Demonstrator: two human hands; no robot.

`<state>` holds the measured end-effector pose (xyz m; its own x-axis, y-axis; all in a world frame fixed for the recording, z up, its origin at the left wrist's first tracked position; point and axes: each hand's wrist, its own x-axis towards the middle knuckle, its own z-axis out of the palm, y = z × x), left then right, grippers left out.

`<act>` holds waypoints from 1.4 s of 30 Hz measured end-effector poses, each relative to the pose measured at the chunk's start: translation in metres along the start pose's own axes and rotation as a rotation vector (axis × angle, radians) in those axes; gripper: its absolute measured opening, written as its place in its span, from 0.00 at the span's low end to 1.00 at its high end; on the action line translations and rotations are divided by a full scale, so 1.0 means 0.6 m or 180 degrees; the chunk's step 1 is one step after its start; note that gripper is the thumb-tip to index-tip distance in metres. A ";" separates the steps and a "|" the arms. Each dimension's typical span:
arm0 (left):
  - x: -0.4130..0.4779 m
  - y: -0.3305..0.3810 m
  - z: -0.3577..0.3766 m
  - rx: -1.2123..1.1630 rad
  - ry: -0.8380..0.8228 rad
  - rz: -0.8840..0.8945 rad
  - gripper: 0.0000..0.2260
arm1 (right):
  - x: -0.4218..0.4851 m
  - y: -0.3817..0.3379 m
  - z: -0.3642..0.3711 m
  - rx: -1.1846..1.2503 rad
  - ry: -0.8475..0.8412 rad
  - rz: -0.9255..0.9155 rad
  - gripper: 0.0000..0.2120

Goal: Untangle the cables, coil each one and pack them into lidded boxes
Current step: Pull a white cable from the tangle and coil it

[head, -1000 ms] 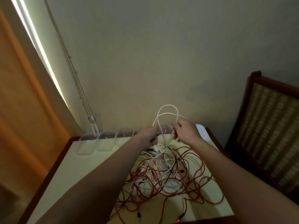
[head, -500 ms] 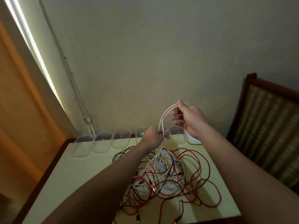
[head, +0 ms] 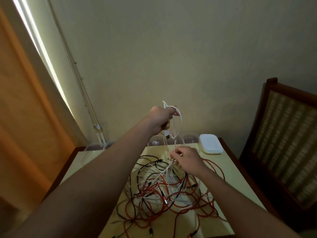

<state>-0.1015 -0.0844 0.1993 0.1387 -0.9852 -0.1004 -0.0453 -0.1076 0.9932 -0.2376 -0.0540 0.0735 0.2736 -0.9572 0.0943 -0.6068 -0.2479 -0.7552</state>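
A tangle of red, black and white cables (head: 164,191) lies on the pale yellow table (head: 96,162). My left hand (head: 160,120) is raised above the table and grips looped turns of a white cable (head: 178,124), whose USB plug dangles below the fist. My right hand (head: 187,160) is lower, just above the pile, and pinches the same white cable where it rises out of the tangle. Clear plastic boxes (head: 189,139) stand in a row along the table's far edge, partly hidden by my left arm.
A stack of white lids (head: 211,146) sits at the back right corner of the table. A wooden chair with a woven back (head: 284,134) stands to the right. An orange curtain (head: 25,109) hangs on the left, the wall behind.
My left hand has risen with the white cable loops. My right hand let go of the loop's top and dropped down to the cable just above the pile.
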 end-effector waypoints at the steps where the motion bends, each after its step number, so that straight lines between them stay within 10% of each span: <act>1: 0.001 -0.002 -0.002 -0.0030 0.0027 -0.0010 0.05 | 0.003 0.002 0.000 -0.0004 0.0048 0.0027 0.09; 10: -0.010 -0.126 -0.033 0.0950 -0.0400 -0.0369 0.10 | 0.019 -0.037 -0.059 0.0620 0.0501 0.0131 0.10; 20: -0.034 -0.180 -0.002 0.2135 -0.0563 0.0681 0.13 | 0.026 -0.084 -0.131 0.1628 0.0934 0.0121 0.08; 31: -0.039 -0.015 0.005 0.0873 0.0127 0.0939 0.11 | -0.014 0.011 0.000 -0.0160 0.0305 -0.0124 0.09; 42: -0.055 -0.009 -0.016 0.1097 -0.0138 0.0725 0.11 | -0.025 -0.012 -0.020 0.0998 0.0606 0.0326 0.08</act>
<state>-0.0965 -0.0498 0.1976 0.0454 -0.9929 0.1098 -0.3996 0.0827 0.9129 -0.2461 -0.0394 0.0855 0.0619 -0.9926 0.1046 -0.3580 -0.1199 -0.9260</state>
